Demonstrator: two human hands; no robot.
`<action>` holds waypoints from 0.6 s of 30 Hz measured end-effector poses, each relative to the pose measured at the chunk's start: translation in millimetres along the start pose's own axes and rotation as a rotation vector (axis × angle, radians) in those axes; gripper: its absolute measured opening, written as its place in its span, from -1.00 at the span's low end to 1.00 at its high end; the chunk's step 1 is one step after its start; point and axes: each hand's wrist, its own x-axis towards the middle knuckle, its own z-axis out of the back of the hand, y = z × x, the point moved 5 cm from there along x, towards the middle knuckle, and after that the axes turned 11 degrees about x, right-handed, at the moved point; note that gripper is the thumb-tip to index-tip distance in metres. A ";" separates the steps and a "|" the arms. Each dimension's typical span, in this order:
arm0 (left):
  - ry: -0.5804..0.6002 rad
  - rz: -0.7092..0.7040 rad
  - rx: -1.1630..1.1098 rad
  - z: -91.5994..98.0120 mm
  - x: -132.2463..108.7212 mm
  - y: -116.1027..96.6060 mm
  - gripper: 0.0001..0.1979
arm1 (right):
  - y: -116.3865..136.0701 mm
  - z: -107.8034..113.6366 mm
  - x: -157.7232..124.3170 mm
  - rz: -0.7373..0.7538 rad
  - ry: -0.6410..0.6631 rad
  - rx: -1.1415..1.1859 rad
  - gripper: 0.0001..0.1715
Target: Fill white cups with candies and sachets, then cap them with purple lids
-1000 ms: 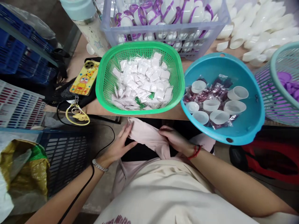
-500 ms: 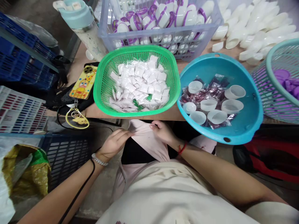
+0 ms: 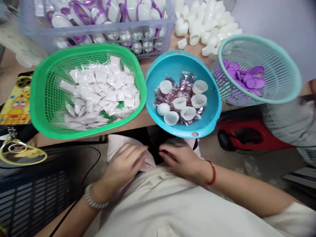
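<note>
My left hand (image 3: pixel 127 163) hovers over or rests on the pink cloth (image 3: pixel 115 143) on my lap, fingers loosely bent and smeared by motion. Opposite it, my right hand (image 3: pixel 182 159) is held over dark cloth at the lap, its fingers bent towards the left hand. Blur hides whether either hand grips anything. Beyond them on the table, a green basket (image 3: pixel 37 115) holds many small white packets (image 3: pixel 98 92). Beside it, a blue basin (image 3: pixel 209 115) contains dark reddish packets (image 3: pixel 180 92) and several translucent white cups (image 3: pixel 189 113).
A clear purple-tinted crate (image 3: pixel 98 31) of white and purple parts stands behind. White plastic pieces (image 3: pixel 209 23) lie at the back. A teal basket (image 3: pixel 281 85) holds purple discs (image 3: pixel 249 80). A yellow-cased phone (image 3: pixel 17 102) lies left, a red object (image 3: pixel 251 131) below right.
My view has swung to the right. Both hands have drawn nearer my body, and the pink cloth is no longer stretched between them.
</note>
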 end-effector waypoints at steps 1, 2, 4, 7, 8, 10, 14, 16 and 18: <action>0.054 -0.007 -0.039 -10.1 17.2 -14.4 -0.74 | -12.4 14.7 -18.2 -0.026 -0.084 0.004 -0.72; 0.107 -0.007 -0.074 -21.5 33.8 -27.3 -0.76 | -29.9 31.0 -34.8 -0.102 -0.229 0.039 -0.76; 0.165 0.000 -0.077 -44.4 63.9 -48.4 -0.73 | -74.3 58.0 -63.5 -0.333 -0.567 0.203 -0.79; 0.202 0.043 -0.066 -71.0 97.4 -69.0 -0.63 | -132.8 70.3 -78.4 -0.557 -0.818 0.496 -0.56; 0.208 0.058 -0.061 -76.1 105.2 -73.9 -0.66 | -145.6 70.4 -74.5 -0.567 -0.817 0.565 -0.51; 0.218 0.081 -0.059 -81.8 115.8 -81.4 -0.77 | -163.0 70.4 -61.0 -0.544 -0.798 0.677 -0.44; 0.206 0.153 -0.095 -85.7 124.1 -84.5 -0.86 | -178.4 79.0 -33.7 -0.431 -0.893 0.850 -0.38; 0.167 0.194 -0.119 -86.5 125.3 -81.2 -0.81 | -182.8 84.8 -23.4 -0.382 -0.949 0.890 -0.40; 0.124 0.197 -0.148 -85.6 126.3 -78.2 -0.76 | -186.4 89.5 -18.1 -0.343 -0.999 0.884 -0.41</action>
